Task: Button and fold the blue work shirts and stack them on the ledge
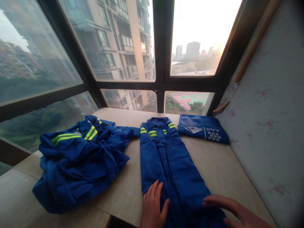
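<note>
A blue work garment (166,158) with yellow-green reflective strips lies lengthwise down the middle of the ledge, its collar at the far end and its sides folded inward. On its near left part rests my left hand (154,204), fingers stretched out and thumb apart. My right hand (228,207) is at the near right edge of the same garment, fingers extended and thumb apart, holding nothing visible. To the left, a second blue jacket (80,164) with reflective strips lies crumpled in a heap. One of its sleeves reaches toward the collar end of the middle garment.
A folded blue item with white print (201,128) sits at the back right beside the patterned wall (266,120). Dark-framed windows (161,85) border the back and left of the pale stone ledge (121,193). A dark gap shows at the near edge.
</note>
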### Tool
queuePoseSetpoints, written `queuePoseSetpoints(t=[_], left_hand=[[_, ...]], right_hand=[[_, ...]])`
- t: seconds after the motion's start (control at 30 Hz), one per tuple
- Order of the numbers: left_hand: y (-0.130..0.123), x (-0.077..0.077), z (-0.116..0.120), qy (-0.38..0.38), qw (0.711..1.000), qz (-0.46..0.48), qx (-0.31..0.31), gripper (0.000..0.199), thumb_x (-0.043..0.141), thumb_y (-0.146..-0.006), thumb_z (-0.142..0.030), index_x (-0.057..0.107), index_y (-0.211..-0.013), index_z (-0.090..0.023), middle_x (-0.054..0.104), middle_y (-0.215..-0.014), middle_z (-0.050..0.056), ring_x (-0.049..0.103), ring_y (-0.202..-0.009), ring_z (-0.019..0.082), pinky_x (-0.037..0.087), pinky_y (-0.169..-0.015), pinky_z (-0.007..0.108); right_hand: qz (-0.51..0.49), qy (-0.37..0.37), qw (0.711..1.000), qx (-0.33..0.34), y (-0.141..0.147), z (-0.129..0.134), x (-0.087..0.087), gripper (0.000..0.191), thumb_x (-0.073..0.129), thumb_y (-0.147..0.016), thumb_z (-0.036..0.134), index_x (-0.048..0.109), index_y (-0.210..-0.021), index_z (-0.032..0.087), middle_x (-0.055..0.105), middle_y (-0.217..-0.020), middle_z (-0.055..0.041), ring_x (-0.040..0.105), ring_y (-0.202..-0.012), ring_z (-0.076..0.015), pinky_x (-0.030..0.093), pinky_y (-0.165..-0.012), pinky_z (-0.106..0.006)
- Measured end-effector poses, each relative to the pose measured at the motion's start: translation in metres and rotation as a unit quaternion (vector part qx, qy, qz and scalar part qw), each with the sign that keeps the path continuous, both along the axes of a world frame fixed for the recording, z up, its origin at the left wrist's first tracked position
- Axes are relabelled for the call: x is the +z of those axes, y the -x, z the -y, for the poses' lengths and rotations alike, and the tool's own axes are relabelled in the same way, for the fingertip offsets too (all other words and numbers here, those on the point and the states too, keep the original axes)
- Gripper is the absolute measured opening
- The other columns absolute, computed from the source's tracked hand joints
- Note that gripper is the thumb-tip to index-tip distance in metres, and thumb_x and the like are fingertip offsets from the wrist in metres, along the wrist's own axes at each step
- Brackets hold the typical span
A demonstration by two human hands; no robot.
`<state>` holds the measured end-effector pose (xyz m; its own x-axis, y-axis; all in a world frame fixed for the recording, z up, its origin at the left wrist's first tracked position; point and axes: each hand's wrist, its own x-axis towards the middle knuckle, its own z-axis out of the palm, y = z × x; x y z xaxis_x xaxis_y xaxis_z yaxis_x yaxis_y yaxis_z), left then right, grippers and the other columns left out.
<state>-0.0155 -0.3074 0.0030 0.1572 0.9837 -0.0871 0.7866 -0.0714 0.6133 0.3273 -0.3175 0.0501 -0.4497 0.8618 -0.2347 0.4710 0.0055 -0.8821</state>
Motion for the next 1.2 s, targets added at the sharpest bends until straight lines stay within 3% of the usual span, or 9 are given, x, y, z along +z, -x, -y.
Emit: queuePoseSetpoints(t=[0.07,0.17,0.37,0.5,0.63,0.77,0.93,1.03,1.2], left_hand=[[-0.016,-0.002,-0.006,-0.006,0.997,-0.076,0.007,0.064,0.054,-0.085,-0.042,0.049,-0.143,-0.018,0.040,-0.152,0.017,0.036,-0.139,0.040,0.034,-0.109,0.061],[-0.026,-0.006,-0.014,-0.021,0.991,-0.133,0.003,0.066,0.054,-0.084,-0.036,0.044,-0.147,-0.021,0.034,-0.156,0.015,0.030,-0.143,0.040,0.031,-0.107,0.061],[0.004,-0.007,-0.044,-0.058,0.988,-0.136,-0.035,0.070,0.054,-0.078,-0.025,0.043,-0.147,-0.022,0.032,-0.158,0.012,0.029,-0.144,0.034,0.030,-0.109,0.050],[0.029,0.003,-0.075,-0.059,0.990,-0.124,-0.039,0.068,0.053,-0.074,-0.017,0.050,-0.142,-0.019,0.041,-0.153,0.012,0.036,-0.141,0.030,0.032,-0.109,0.048],[0.043,0.006,-0.102,-0.079,0.997,-0.022,0.001,0.064,0.044,-0.067,-0.003,0.062,-0.128,-0.015,0.061,-0.134,0.011,0.053,-0.127,0.023,0.039,-0.109,0.042],[0.066,0.022,-0.111,-0.096,0.977,0.172,0.080,0.057,0.045,-0.066,-0.006,0.068,-0.117,-0.018,0.070,-0.120,0.007,0.062,-0.117,0.022,0.040,-0.112,0.042],[0.134,0.060,-0.094,-0.079,0.893,0.383,0.221,0.063,0.062,-0.064,-0.021,0.060,-0.127,-0.018,0.066,-0.126,0.011,0.064,-0.114,0.030,0.054,-0.096,0.043],[0.186,0.063,-0.079,-0.069,0.878,0.384,0.278,0.064,0.070,-0.059,-0.026,0.061,-0.122,-0.018,0.067,-0.124,0.012,0.065,-0.112,0.031,0.058,-0.090,0.042],[0.227,0.051,-0.060,-0.085,0.889,0.258,0.368,0.047,0.064,-0.059,-0.032,0.066,-0.103,-0.018,0.071,-0.112,0.012,0.067,-0.107,0.032,0.055,-0.094,0.049]], right_hand=[[0.004,-0.057,0.997,-0.047,0.026,-0.019,0.003,0.045,0.059,-0.087,0.043,0.063,-0.130,0.033,0.061,-0.135,-0.0068,0.055,-0.127,-0.0276,0.042,-0.109,-0.046],[0.066,-0.138,0.982,-0.110,0.082,-0.040,-0.015,0.051,0.058,-0.086,0.045,0.060,-0.133,0.026,0.054,-0.142,-0.0095,0.050,-0.132,-0.0278,0.038,-0.113,-0.046],[0.246,-0.217,0.939,-0.104,0.180,-0.057,-0.061,0.059,0.059,-0.078,0.024,0.055,-0.136,0.020,0.049,-0.146,-0.0134,0.041,-0.135,-0.0353,0.037,-0.108,-0.051],[0.266,-0.248,0.924,-0.113,0.206,-0.077,-0.060,0.056,0.053,-0.079,0.017,0.056,-0.135,0.020,0.051,-0.143,-0.0144,0.044,-0.130,-0.0347,0.040,-0.103,-0.048],[0.225,-0.233,0.938,-0.119,0.211,-0.099,-0.050,0.050,0.043,-0.077,0.005,0.065,-0.120,0.020,0.065,-0.117,-0.0118,0.060,-0.109,-0.0257,0.047,-0.093,-0.036],[0.036,-0.222,0.960,-0.169,0.182,-0.117,-0.032,0.042,0.040,-0.077,0.008,0.070,-0.105,0.021,0.069,-0.102,-0.0065,0.066,-0.098,-0.0196,0.050,-0.091,-0.030],[-0.173,-0.121,0.916,-0.342,0.069,-0.122,-0.015,0.040,0.057,-0.079,0.034,0.065,-0.116,0.020,0.071,-0.112,-0.0080,0.067,-0.103,-0.0261,0.055,-0.087,-0.038],[-0.188,-0.103,0.872,-0.440,-0.011,-0.111,-0.041,0.051,0.066,-0.071,0.042,0.063,-0.117,0.020,0.070,-0.117,-0.0098,0.065,-0.110,-0.0289,0.054,-0.090,-0.039],[-0.015,-0.065,0.873,-0.483,-0.084,-0.082,-0.104,0.051,0.064,-0.062,0.048,0.067,-0.104,0.018,0.071,-0.108,-0.0154,0.069,-0.098,-0.0340,0.054,-0.086,-0.044]])
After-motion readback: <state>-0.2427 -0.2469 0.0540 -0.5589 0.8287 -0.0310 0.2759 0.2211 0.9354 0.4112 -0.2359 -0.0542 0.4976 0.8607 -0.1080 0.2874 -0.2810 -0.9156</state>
